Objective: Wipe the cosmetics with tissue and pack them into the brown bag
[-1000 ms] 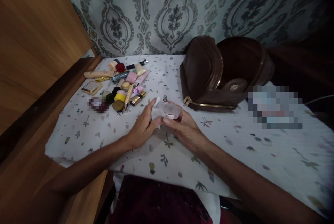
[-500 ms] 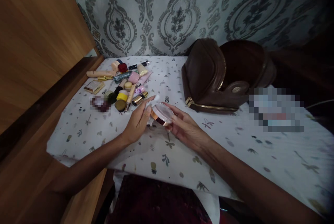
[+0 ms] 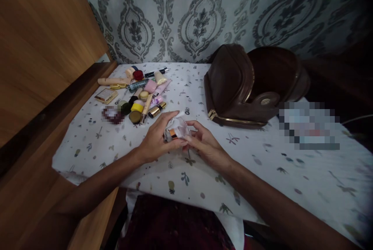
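Two bare hands meet at centre, just above 1 white fabric tablecloth w/ small plant prints (image 3: 180,176). The L hand (image 3: 154,137) is curled narrow, thumb & fingers pinching 1 crumpled white tissue-like wad (image 3: 171,122) against 1 round, clear-and-copper-coloured case (image 3: 183,128); the R hand (image 3: 207,143) grips the case's other side. From the hands: at 10 to 11 o'clock, a cluster of small cosmetics, too crowded for an exact count, incl. 1 square gold compact w/ glittery lid (image 3: 106,95) at 10, 1 round jar w/ yellow band (image 3: 137,106) at 10, 1 short gold-and-black cylindrical tube (image 3: 157,109) nearest the L hand, & 1 round red jar (image 3: 138,75) at 11. At 2 o'clock, 1 large brown leather-look bag (image 3: 229,83), gaping, w/ gold-coloured zip & 1 round badge (image 3: 266,101). Pixelated patches: 2, at approx. 9:30 (image 3: 113,115) & 3 o'clock. Labels, incl. badge & purple print on 1 pale pink tube (image 3: 156,101), too small to read.
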A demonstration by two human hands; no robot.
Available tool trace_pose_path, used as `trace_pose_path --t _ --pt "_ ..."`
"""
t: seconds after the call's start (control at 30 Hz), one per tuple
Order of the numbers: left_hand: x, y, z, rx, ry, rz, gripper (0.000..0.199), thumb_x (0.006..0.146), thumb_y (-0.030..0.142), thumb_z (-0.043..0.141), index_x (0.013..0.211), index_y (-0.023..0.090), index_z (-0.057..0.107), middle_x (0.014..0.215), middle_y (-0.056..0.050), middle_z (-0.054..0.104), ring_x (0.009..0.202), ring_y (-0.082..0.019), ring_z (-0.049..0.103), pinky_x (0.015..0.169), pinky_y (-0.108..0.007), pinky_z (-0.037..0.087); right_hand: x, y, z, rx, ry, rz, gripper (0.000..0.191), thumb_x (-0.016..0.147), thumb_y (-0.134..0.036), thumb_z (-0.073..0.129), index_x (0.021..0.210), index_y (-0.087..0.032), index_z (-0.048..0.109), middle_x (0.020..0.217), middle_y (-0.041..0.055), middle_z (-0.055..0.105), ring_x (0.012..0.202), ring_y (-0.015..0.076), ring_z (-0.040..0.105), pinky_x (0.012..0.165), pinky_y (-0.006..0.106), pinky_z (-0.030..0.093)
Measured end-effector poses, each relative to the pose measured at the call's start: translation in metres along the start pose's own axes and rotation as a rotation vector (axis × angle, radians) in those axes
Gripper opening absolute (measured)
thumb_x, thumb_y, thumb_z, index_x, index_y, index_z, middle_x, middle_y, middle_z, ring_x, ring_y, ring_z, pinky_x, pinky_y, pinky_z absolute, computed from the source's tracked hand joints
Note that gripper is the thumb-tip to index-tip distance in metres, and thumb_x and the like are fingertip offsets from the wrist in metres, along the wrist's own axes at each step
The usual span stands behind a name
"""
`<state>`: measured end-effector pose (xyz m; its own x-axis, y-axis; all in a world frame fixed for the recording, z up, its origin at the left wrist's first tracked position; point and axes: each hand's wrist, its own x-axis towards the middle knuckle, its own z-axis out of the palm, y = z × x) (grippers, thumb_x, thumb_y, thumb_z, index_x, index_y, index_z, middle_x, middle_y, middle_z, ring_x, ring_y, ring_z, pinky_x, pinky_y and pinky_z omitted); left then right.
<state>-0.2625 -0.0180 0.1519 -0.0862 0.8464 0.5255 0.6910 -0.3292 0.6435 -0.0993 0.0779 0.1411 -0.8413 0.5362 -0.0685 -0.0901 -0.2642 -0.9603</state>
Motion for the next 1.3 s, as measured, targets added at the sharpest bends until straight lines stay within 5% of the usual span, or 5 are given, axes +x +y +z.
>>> trace_pose_path --t 0.23,0.47,0.63,0.9,1.3 --pt "0.001 0.002 -0.003 0.062 0.03 0.201 0.038 0.1 0.032 0.051 0.137 0.023 0.052 0.138 -0.014 0.056 0.13 -0.024 0.053 0.108 -0.041 0.046 0.002 0.005 0.001 0.079 -0.061 0.046 0.061 0.078 -0.062 0.07 0.122 -0.028 0.044 0.072 -0.0039 0.069 0.063 0.0199 0.072 0.048 0.025 0.047" --pt "-0.001 0.0 0.003 0.245 -0.027 0.231 0.083 0.085 0.057 0.065 0.15 0.02 0.028 0.144 -0.021 0.043 0.138 -0.034 0.043 0.11 -0.053 0.042 0.004 0.004 0.0 0.206 -0.059 0.123 0.063 0.079 -0.076 0.057 0.116 -0.027 0.045 0.067 -0.0032 0.07 0.052 0.0185 0.068 0.046 0.026 0.049" --pt "-0.002 -0.003 0.001 0.229 -0.003 0.191 0.075 0.089 0.053 0.062 0.148 0.022 0.029 0.137 -0.018 0.051 0.133 -0.031 0.048 0.109 -0.05 0.044 0.003 0.003 -0.002 0.143 -0.131 0.135 0.064 0.076 -0.08 0.056 0.109 -0.025 0.05 0.065 -0.0009 0.07 0.053 0.0212 0.068 0.043 0.026 0.045" --pt "0.0 0.0 -0.005 0.145 -0.057 0.204 0.067 0.09 0.046 0.064 0.146 0.021 0.036 0.135 -0.016 0.054 0.13 -0.029 0.051 0.108 -0.047 0.046 0.005 0.008 -0.003 0.136 0.049 -0.03 0.047 0.08 -0.064 0.067 0.1 -0.022 0.066 0.087 0.0016 0.068 0.076 0.0165 0.063 0.065 0.029 0.05" --pt "0.002 -0.001 -0.001 0.207 -0.027 0.481 0.037 0.097 0.016 0.054 0.133 0.021 0.055 0.15 -0.015 0.045 0.141 -0.029 0.042 0.112 -0.05 0.045 0.006 0.002 -0.001 0.462 -0.029 0.127 0.047 0.081 -0.066 0.066 0.111 -0.03 0.063 0.094 -0.0008 0.072 0.078 0.015 0.067 0.071 0.028 0.055"
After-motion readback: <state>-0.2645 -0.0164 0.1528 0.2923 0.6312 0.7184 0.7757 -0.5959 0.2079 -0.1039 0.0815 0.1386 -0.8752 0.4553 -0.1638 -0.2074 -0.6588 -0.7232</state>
